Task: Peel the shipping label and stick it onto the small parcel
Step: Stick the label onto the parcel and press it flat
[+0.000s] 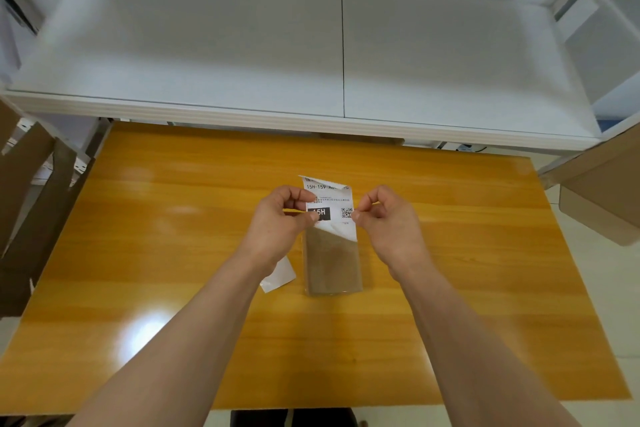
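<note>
A white shipping label [330,199] with black print and a QR code is held above the wooden table. My left hand [277,222] pinches its left edge and my right hand [384,218] pinches its right edge. The label's lower edge overlaps the far end of the small parcel [332,263], a flat brown packet in a clear sleeve lying lengthwise on the table. The label's top left corner curls up. Whether the label touches the parcel I cannot tell.
A white scrap of backing paper [278,276] lies left of the parcel, partly under my left forearm. The yellow wooden table [173,253] runs under a white shelf [242,45]. Cardboard boxes stand at the left [24,184] and right [602,198].
</note>
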Demonstrator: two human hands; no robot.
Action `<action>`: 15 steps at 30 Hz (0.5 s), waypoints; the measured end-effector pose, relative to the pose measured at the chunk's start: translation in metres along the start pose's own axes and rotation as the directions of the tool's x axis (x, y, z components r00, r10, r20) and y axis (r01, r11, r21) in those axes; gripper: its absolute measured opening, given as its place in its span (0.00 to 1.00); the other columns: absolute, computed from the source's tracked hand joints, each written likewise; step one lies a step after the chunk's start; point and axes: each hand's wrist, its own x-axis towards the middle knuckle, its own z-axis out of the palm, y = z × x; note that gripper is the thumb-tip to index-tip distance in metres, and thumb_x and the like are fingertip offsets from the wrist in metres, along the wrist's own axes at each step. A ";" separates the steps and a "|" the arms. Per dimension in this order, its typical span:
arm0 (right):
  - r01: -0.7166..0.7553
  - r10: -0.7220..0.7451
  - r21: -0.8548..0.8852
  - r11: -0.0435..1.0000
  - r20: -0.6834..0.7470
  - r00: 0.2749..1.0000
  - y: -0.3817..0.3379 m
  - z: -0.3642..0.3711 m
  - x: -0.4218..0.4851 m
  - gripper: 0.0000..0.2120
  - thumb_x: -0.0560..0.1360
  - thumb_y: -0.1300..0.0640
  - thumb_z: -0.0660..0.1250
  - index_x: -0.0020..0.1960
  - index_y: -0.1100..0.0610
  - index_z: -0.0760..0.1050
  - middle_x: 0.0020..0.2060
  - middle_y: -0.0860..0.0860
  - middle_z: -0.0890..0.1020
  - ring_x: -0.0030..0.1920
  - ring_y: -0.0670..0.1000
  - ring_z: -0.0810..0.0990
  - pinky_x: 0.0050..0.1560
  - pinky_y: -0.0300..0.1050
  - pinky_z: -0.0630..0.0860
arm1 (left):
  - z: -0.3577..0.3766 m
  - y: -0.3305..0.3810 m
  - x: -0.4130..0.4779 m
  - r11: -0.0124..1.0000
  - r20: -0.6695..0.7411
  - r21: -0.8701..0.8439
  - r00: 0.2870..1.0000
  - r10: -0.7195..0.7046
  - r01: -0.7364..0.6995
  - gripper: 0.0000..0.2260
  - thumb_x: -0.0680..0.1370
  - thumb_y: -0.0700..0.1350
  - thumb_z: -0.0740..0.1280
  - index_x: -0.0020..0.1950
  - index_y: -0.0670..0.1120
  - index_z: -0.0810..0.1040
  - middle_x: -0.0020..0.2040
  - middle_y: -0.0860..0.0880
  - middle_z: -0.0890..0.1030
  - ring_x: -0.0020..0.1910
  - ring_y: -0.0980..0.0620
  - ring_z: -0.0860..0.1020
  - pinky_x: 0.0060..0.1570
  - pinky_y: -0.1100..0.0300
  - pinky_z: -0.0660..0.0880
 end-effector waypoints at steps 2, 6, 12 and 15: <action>0.020 -0.020 -0.009 1.000 0.007 1.000 0.004 0.001 0.001 0.10 0.74 0.65 0.68 0.41 0.50 0.78 0.31 0.47 0.79 0.34 0.47 0.76 0.37 0.43 0.71 | 0.001 0.000 -0.002 1.000 0.038 -0.001 0.999 -0.026 0.026 0.15 0.72 0.32 0.73 0.53 0.47 0.79 0.49 0.46 0.78 0.44 0.51 0.79 0.47 0.58 0.79; 0.003 -0.002 -0.035 0.999 0.020 1.000 0.016 0.004 0.001 0.10 0.75 0.64 0.68 0.48 0.50 0.82 0.33 0.46 0.81 0.38 0.48 0.80 0.41 0.46 0.75 | 0.003 -0.005 -0.004 0.997 0.093 0.045 0.994 -0.062 0.058 0.19 0.70 0.30 0.73 0.56 0.47 0.79 0.51 0.46 0.78 0.43 0.52 0.77 0.51 0.54 0.79; -0.110 0.115 -0.088 0.990 0.062 0.991 0.047 0.010 -0.005 0.13 0.73 0.65 0.68 0.51 0.50 0.81 0.41 0.50 0.84 0.42 0.50 0.82 0.44 0.46 0.77 | 0.010 -0.028 -0.009 0.987 0.148 0.126 0.981 -0.122 0.103 0.22 0.70 0.29 0.73 0.61 0.44 0.77 0.50 0.50 0.77 0.40 0.56 0.75 0.39 0.70 0.77; -0.172 0.184 -0.125 0.977 0.096 0.978 0.063 0.013 -0.010 0.12 0.74 0.66 0.68 0.52 0.51 0.80 0.41 0.51 0.84 0.40 0.49 0.81 0.39 0.43 0.75 | 0.014 -0.047 -0.015 0.977 0.152 0.156 0.974 -0.167 0.143 0.22 0.70 0.28 0.72 0.61 0.42 0.77 0.48 0.51 0.76 0.38 0.57 0.74 0.36 0.71 0.75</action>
